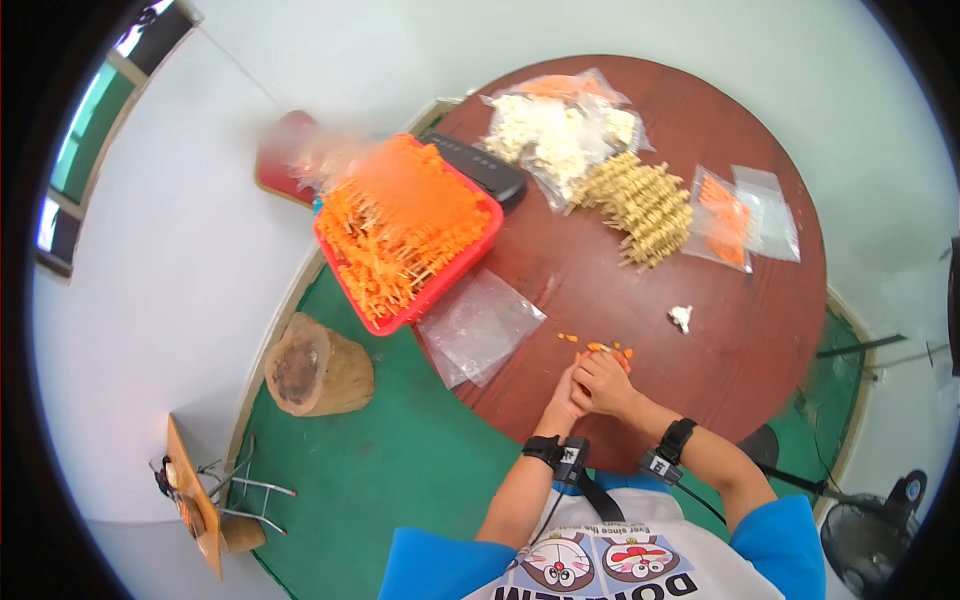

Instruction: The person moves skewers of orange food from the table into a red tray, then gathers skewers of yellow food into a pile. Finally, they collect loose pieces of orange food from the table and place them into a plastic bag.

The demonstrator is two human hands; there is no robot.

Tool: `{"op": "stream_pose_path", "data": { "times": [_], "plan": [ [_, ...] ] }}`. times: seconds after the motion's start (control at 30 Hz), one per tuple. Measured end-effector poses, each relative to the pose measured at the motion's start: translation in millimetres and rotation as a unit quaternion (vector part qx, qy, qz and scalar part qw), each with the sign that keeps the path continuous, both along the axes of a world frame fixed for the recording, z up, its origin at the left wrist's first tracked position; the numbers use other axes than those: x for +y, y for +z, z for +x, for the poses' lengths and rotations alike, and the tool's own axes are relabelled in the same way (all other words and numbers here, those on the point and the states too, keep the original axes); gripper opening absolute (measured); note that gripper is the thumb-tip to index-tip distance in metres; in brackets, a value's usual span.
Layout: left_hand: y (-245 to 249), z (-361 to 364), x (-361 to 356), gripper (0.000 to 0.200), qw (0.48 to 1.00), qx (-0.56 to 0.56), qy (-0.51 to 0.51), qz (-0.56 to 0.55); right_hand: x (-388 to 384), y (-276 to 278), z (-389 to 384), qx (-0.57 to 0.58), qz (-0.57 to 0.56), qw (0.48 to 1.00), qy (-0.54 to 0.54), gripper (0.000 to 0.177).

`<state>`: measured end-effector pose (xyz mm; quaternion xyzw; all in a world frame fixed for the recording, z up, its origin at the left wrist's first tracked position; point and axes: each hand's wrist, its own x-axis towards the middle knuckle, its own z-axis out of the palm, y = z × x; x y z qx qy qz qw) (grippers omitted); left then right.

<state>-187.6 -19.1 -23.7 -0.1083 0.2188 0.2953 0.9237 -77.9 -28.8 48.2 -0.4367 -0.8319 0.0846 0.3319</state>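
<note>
Both of my hands are together at the near edge of the round brown table [735,335]. My left hand [577,388] lies partly under my right hand [603,382], with its fingers mostly hidden. The fingers of my right hand are closed around something too covered to name; a bit of orange shows at their tips. Small orange pieces [568,337] lie on the wood just beyond the hands. A crumpled white scrap [681,318] is to the right.
A red basket [468,268] piled with orange skewered pieces stands at the left beside a black device [480,168]. Flat clear bags [480,325] overhang the table edge. Yellowish skewers [640,208], filled bags [560,130] and a bag with orange pieces [722,220] lie farther back.
</note>
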Motion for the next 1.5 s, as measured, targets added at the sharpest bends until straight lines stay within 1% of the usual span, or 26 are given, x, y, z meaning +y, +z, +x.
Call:
{"op": "stream_pose_path", "data": {
  "times": [0.07, 0.13, 0.17, 0.2, 0.27, 0.33, 0.4, 0.43, 0.5, 0.53, 0.57, 0.6, 0.63, 0.67, 0.77, 0.83, 0.87, 0.93, 0.97, 1.0, 1.07, 1.1, 1.2, 1.3, 1.4, 1.5],
  "plan": [
    [-5, 4, -2, 0.034, 0.999, -0.027, -0.004, 0.018, -6, 5, 6, -0.016, 0.002, 1.0, -0.019, 0.017],
    [7, 15, 0, 0.034, 0.998, -0.058, -0.006, 0.039, -9, 5, 11, 0.028, 0.061, 0.995, -0.069, 0.014],
    [22, 21, -2, 0.029, 0.999, 0.027, -0.005, 0.019, -13, -2, 12, 0.051, 0.048, 0.993, -0.098, 0.012],
    [20, 23, -5, 0.029, 1.0, 0.023, -0.012, 0.018, -17, -5, 9, 0.047, 0.047, 0.992, -0.104, 0.012],
    [10, 22, -11, 0.027, 0.999, 0.038, 0.004, 0.035, -24, -10, 1, 0.096, 0.012, 0.993, -0.066, 0.012],
    [-3, 19, -14, 0.026, 0.997, 0.055, 0.022, 0.056, -28, -9, 1, 0.097, -0.007, 0.994, -0.059, 0.017],
    [-7, 14, -12, 0.024, 0.993, 0.072, 0.043, 0.078, -29, -3, 2, 0.147, -0.057, 0.985, -0.064, 0.026],
    [-3, 10, -9, 0.024, 0.993, 0.072, 0.043, 0.079, -29, -6, 7, 0.147, -0.056, 0.985, -0.065, 0.026],
    [5, -3, -4, 0.018, 0.997, 0.037, 0.052, -0.05, -32, -15, 25, 0.152, -0.085, 0.971, -0.165, 0.052],
    [7, -12, -3, 0.018, 0.997, 0.037, 0.054, -0.051, -34, -20, 34, 0.151, -0.086, 0.971, -0.163, 0.052],
    [9, -23, -2, 0.017, 0.996, -0.006, 0.067, -0.063, -35, -25, 43, 0.033, -0.139, 0.966, -0.214, 0.066],
    [12, -32, -2, 0.016, 0.993, -0.047, 0.079, -0.074, -36, -33, 51, -0.086, -0.189, 0.943, -0.261, 0.08],
    [19, -39, -3, 0.016, 0.991, -0.009, 0.096, -0.092, -38, -45, 52, -0.126, -0.24, 0.93, -0.247, 0.096],
    [25, -44, -5, 0.016, 0.991, -0.006, 0.101, -0.092, -36, -59, 50, -0.124, -0.24, 0.932, -0.242, 0.096],
    [31, -58, -16, 0.016, 0.987, 0.007, 0.125, -0.098, -23, -64, 25, -0.132, -0.212, 0.934, -0.255, 0.094],
    [33, -63, -19, 0.016, 0.986, 0.006, 0.13, -0.104, 0, -64, 7, -0.086, -0.185, 0.963, -0.175, 0.088],
    [35, -66, -20, 0.016, 0.985, 0.008, 0.136, -0.102, 11, -63, -1, -0.084, -0.184, 0.965, -0.17, 0.088],
    [38, -69, -26, 0.017, 0.984, 0.013, 0.138, -0.116, 33, -60, -15, -0.141, -0.153, 0.972, -0.106, 0.081],
    [40, -71, -29, 0.017, 0.983, 0.024, 0.143, -0.117, 40, -59, -20, -0.141, -0.113, 0.98, -0.078, 0.062],
    [41, -74, -31, 0.017, 0.982, 0.027, 0.147, -0.116, 47, -62, -21, -0.137, -0.113, 0.981, -0.073, 0.062],
    [44, -78, -36, 0.017, 0.981, 0.031, 0.15, -0.123, 56, -69, -17, -0.184, -0.084, 0.979, -0.011, 0.042],
    [44, -80, -36, 0.017, 0.981, 0.032, 0.15, -0.122, 59, -71, -15, -0.154, -0.031, 0.987, -0.001, 0.025],
    [43, -84, -39, 0.016, 0.98, 0.047, 0.15, -0.12, 58, -74, 1, -0.18, -0.03, 0.983, -0.001, 0.019],
    [40, -82, -38, 0.015, 0.98, 0.037, 0.158, -0.119, 49, -73, 20, -0.186, -0.037, 0.981, -0.041, 0.013],
    [39, -79, -36, 0.016, 0.98, 0.043, 0.148, -0.125, 42, -81, 28, -0.193, -0.012, 0.98, -0.052, 0.014],
    [32, -74, -32, 0.018, 0.981, 0.024, 0.131, -0.14, 39, -91, 33, -0.186, -0.026, 0.98, -0.072, 0.014]
  ]
}}
